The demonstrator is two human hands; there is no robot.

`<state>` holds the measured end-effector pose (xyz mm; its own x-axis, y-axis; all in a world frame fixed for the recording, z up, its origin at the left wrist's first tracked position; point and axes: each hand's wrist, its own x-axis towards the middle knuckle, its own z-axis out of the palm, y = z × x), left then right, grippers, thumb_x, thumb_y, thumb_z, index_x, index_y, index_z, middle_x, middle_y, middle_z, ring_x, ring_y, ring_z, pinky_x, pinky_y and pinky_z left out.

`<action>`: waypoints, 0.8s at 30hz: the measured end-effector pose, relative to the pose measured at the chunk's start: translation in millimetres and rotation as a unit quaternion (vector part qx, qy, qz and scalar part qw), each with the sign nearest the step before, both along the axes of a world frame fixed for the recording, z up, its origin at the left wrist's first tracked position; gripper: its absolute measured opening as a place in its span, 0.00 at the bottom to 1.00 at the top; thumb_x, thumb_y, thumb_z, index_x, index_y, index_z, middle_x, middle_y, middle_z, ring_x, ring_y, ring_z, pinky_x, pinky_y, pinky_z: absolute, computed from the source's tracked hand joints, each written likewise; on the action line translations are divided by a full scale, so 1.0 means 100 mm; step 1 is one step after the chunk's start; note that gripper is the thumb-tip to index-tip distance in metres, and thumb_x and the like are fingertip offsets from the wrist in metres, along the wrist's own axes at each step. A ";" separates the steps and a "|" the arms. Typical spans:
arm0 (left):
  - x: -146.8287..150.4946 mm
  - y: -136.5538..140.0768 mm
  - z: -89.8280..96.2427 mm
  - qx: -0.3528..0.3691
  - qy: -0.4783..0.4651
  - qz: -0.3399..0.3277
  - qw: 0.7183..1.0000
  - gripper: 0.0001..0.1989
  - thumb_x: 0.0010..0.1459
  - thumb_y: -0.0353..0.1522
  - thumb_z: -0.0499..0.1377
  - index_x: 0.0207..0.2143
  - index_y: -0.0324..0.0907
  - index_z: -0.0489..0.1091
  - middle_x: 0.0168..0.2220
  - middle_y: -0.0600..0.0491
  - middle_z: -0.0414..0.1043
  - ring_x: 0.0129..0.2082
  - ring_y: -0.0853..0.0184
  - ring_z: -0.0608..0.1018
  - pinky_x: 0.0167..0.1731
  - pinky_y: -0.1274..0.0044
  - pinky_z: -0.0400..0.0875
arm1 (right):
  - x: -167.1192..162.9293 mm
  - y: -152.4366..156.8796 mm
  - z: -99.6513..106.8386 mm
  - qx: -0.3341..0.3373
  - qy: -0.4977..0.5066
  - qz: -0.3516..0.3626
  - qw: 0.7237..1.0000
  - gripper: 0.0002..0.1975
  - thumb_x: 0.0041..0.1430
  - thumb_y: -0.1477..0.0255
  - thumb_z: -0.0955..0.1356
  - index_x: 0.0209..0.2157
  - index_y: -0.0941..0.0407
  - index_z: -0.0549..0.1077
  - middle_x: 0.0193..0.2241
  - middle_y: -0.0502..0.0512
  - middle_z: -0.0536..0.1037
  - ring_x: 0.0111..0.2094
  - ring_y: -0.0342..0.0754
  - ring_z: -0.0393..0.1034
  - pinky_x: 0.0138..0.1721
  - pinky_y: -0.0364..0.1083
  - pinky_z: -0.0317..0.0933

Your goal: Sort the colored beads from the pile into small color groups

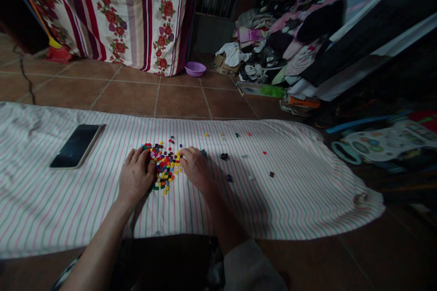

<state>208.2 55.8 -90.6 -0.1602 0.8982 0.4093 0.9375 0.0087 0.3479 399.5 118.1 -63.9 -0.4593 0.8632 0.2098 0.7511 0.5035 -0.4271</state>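
Observation:
A pile of small coloured pieces, like tiny blocks or beads, lies on a striped cloth. My left hand rests against the pile's left side, fingers apart and curved over its edge. At the right side, my right hand has its fingers bent together by some yellow pieces; whatever is between the fingertips is too small to make out. Further right lie small single-colour groups: black pieces, purple pieces, a brown piece, a red piece, green pieces and an orange piece.
A phone lies on the striped cloth left of my hands. Beyond the cloth are a tiled floor, a purple basin, a floral curtain and a heap of clothes. A red broom leans at far left.

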 end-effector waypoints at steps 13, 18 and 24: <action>0.01 0.00 0.01 -0.001 0.031 -0.014 0.999 0.21 0.62 0.39 0.44 0.49 0.37 0.66 0.50 0.44 0.72 0.58 0.57 0.68 0.63 0.58 0.53 | 0.01 -0.02 -0.03 -0.001 0.005 0.004 1.000 0.18 0.56 0.84 0.61 0.43 0.56 0.75 0.38 0.56 0.75 0.43 0.47 0.68 0.47 0.44 0.61; 0.00 0.01 0.00 0.006 0.038 -0.019 0.999 0.21 0.62 0.38 0.44 0.48 0.36 0.67 0.49 0.43 0.73 0.57 0.57 0.68 0.63 0.57 0.53 | 0.04 -0.04 0.04 -0.007 0.010 -0.021 1.000 0.17 0.58 0.81 0.62 0.43 0.55 0.76 0.39 0.56 0.75 0.42 0.47 0.69 0.44 0.43 0.62; -0.03 0.02 -0.02 0.011 0.048 -0.021 0.999 0.21 0.62 0.39 0.44 0.49 0.37 0.67 0.47 0.44 0.74 0.56 0.55 0.69 0.62 0.57 0.55 | 0.22 0.01 0.08 0.004 0.027 -0.034 0.999 0.13 0.60 0.78 0.62 0.41 0.55 0.77 0.37 0.55 0.75 0.40 0.46 0.70 0.44 0.43 0.61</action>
<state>205.4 57.4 -92.2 -0.0816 0.8942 0.4402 0.9661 -0.0377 0.2555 421.5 119.6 -55.6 -0.3885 0.8900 0.2388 0.7596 0.4560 -0.4637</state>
